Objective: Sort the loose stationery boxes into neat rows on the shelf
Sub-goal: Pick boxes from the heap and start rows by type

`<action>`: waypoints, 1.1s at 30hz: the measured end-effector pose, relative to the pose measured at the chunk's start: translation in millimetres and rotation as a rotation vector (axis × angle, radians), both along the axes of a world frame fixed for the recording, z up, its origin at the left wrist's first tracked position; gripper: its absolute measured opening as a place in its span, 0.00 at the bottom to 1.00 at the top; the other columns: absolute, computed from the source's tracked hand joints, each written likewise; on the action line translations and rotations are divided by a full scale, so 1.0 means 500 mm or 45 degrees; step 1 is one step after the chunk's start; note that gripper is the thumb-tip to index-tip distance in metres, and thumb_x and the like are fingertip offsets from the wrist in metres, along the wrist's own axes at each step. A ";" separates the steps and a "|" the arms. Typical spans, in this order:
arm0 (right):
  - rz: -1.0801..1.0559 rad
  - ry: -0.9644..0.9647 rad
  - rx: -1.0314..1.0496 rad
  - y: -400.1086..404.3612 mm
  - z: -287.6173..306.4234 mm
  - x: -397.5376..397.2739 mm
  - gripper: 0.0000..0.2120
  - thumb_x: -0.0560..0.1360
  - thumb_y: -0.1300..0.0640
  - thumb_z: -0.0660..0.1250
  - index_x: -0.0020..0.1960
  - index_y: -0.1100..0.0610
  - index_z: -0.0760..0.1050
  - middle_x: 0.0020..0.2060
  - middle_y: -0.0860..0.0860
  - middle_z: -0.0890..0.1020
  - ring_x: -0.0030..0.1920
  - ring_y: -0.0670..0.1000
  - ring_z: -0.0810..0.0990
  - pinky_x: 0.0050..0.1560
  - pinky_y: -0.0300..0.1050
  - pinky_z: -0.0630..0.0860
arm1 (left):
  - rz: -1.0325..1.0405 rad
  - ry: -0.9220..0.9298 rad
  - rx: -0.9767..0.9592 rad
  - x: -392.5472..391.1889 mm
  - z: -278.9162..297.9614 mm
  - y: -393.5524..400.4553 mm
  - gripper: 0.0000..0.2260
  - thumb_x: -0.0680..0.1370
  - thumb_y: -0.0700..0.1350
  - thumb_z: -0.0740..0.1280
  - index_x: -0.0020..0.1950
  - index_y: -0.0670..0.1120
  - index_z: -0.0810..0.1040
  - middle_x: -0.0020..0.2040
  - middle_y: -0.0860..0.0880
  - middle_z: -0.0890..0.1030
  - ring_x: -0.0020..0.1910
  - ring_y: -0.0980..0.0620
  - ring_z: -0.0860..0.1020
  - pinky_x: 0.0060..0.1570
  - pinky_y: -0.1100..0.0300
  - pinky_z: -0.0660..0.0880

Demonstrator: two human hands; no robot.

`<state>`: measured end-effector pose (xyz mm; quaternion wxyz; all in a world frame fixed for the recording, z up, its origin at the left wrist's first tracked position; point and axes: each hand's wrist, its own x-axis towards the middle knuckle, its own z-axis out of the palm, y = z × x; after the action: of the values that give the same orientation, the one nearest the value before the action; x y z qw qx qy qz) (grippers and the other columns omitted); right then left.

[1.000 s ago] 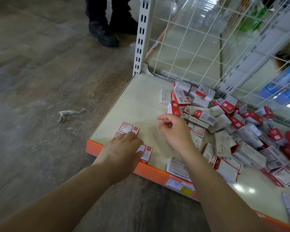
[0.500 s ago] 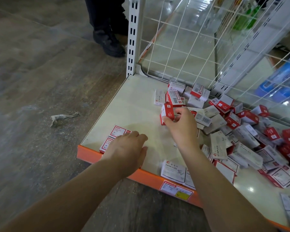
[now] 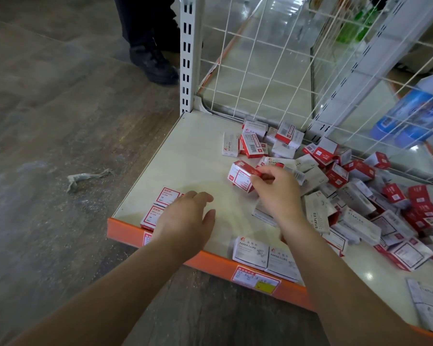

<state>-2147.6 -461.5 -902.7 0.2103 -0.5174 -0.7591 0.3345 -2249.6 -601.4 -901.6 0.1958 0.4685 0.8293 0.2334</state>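
A heap of loose red-and-white stationery boxes [image 3: 348, 186] covers the right half of the cream shelf [image 3: 193, 156]. My right hand [image 3: 275, 193] pinches one red-and-white box [image 3: 241, 176], held tilted just above the shelf at the heap's left edge. My left hand [image 3: 185, 221] rests flat, fingers relaxed, on the shelf's front left corner, partly covering two flat paper clip boxes [image 3: 164, 202]. Two white paper clip boxes [image 3: 263, 255] lie side by side at the front edge, below my right forearm.
An orange front rail [image 3: 125, 233] with a price tag [image 3: 256, 279] edges the shelf. A white slotted upright [image 3: 188, 53] and wire mesh back [image 3: 273, 58] bound it. A person's black shoe [image 3: 153, 63] stands on the floor behind. Crumpled litter [image 3: 85, 178] lies on the floor.
My right hand reached into the heap, pinched a red-and-white box and drew it back toward the left. My left hand stayed on the front corner boxes.
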 end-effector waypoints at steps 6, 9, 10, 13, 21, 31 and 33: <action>0.138 0.051 -0.134 -0.022 0.037 0.055 0.14 0.77 0.60 0.63 0.62 0.54 0.75 0.48 0.44 0.77 0.45 0.40 0.75 0.48 0.33 0.71 | 0.076 -0.109 -0.023 0.014 0.013 0.011 0.18 0.80 0.50 0.59 0.70 0.50 0.67 0.64 0.52 0.73 0.61 0.53 0.72 0.57 0.62 0.69; 0.199 0.083 -0.194 -0.042 0.054 0.077 0.14 0.77 0.60 0.63 0.61 0.54 0.76 0.47 0.42 0.76 0.47 0.39 0.75 0.45 0.28 0.71 | 0.093 -0.187 -0.008 0.029 0.018 0.011 0.19 0.80 0.51 0.59 0.71 0.50 0.66 0.64 0.52 0.74 0.60 0.54 0.72 0.53 0.64 0.68; 0.215 0.096 -0.206 -0.048 0.057 0.084 0.13 0.77 0.60 0.63 0.61 0.54 0.76 0.48 0.43 0.77 0.49 0.41 0.76 0.46 0.28 0.70 | 0.090 -0.213 0.008 0.035 0.020 0.010 0.20 0.80 0.51 0.59 0.71 0.50 0.66 0.64 0.53 0.74 0.60 0.54 0.72 0.53 0.63 0.68; 0.248 0.114 -0.234 -0.064 0.064 0.101 0.12 0.77 0.61 0.62 0.60 0.54 0.77 0.47 0.42 0.76 0.50 0.42 0.75 0.47 0.30 0.71 | 0.057 -0.290 0.046 0.053 0.027 0.007 0.19 0.79 0.52 0.59 0.70 0.51 0.67 0.63 0.53 0.75 0.55 0.57 0.72 0.52 0.63 0.68; 0.273 0.173 -0.360 -0.084 0.069 0.151 0.11 0.78 0.61 0.62 0.58 0.54 0.77 0.44 0.40 0.78 0.47 0.39 0.77 0.44 0.31 0.75 | 0.040 -0.374 0.069 0.092 0.040 -0.003 0.16 0.79 0.50 0.60 0.64 0.46 0.73 0.59 0.51 0.78 0.49 0.59 0.72 0.50 0.65 0.70; 0.507 0.012 -0.175 -0.083 0.085 0.176 0.17 0.75 0.56 0.66 0.63 0.50 0.74 0.55 0.44 0.77 0.55 0.43 0.76 0.56 0.41 0.75 | -0.058 -0.290 -0.065 0.115 0.051 -0.003 0.13 0.79 0.48 0.62 0.61 0.46 0.76 0.56 0.50 0.80 0.49 0.54 0.75 0.49 0.64 0.72; 0.575 -0.032 -0.210 -0.084 0.088 0.175 0.17 0.75 0.56 0.67 0.63 0.50 0.74 0.53 0.43 0.77 0.54 0.43 0.76 0.54 0.38 0.75 | -0.069 -0.299 -0.074 0.116 0.051 -0.002 0.12 0.79 0.48 0.62 0.60 0.46 0.77 0.54 0.50 0.80 0.46 0.55 0.75 0.46 0.65 0.71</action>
<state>-2060.2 -503.6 -858.8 0.0778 -0.3541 -0.8281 0.4276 -2191.6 -602.4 -875.9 0.3114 0.4542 0.7941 0.2571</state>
